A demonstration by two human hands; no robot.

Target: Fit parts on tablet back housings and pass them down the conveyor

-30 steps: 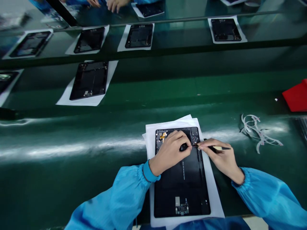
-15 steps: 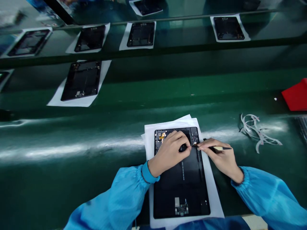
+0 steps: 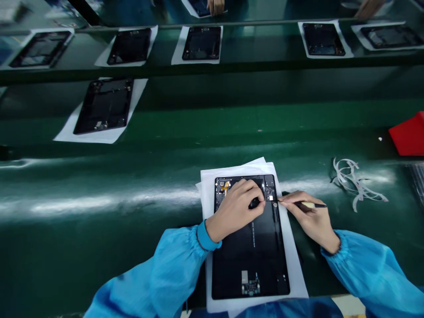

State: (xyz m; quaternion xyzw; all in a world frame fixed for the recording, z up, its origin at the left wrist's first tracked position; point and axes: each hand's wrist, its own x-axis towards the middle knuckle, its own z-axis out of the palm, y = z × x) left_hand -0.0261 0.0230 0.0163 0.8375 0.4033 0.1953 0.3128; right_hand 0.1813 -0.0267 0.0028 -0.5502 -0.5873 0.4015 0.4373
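An opened tablet [image 3: 265, 260] lies on white sheets [image 3: 298, 278] in front of me, its inner parts showing. My left hand [image 3: 240, 198] rests over its upper half, fingers curled and thumb and forefinger pressed together near the top right. What they pinch, if anything, is hidden; a dark rounded shape shows beneath the fingers. At the tablet's right edge, my right hand [image 3: 308, 216] grips slim dark tweezers [image 3: 313, 205] with a pale section. Their tip points at the edge beside a small light square part [image 3: 270, 198].
Curled white strips [image 3: 354, 181] lie on the green bench to the right, near a red container [image 3: 409, 134]. Another opened tablet [image 3: 104, 106] sits on paper at the back left. Several more stand along the raised far ledge. A co-worker's hand [image 3: 216, 6] shows beyond.
My right hand and the tweezers have shifted slightly right, off the inner parts to the tablet's edge. The back-left tablet sits further left. A co-worker's hand has appeared at the far tablet.
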